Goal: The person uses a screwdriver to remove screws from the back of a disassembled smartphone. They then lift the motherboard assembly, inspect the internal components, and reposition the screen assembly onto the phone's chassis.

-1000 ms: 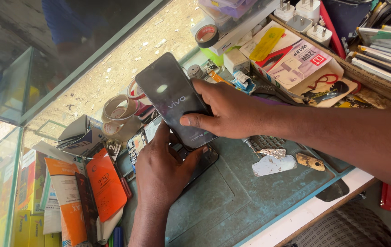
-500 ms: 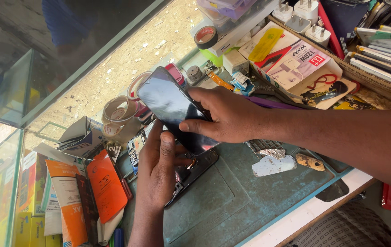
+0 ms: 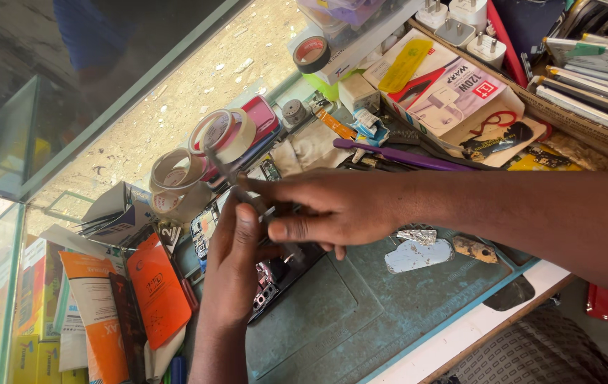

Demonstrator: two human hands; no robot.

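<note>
Bright daylight falls from the upper left, washing the sandy ground behind the glass (image 3: 48, 128) pale and leaving dim bluish reflections on the pane. The hands (image 3: 332, 210) are softly motion-blurred and cast only a faint shadow on the green mat (image 3: 361, 313). Tape rolls (image 3: 197, 153) and boxes (image 3: 460, 89) stay sharp, with slight stretch toward the corners.

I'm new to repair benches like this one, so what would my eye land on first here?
At the centre, the left hand and right hand meet over an opened phone lying on a teal work mat; their grip is blurred. Just left sit bright orange packets, with rolls of tape above them.
</note>
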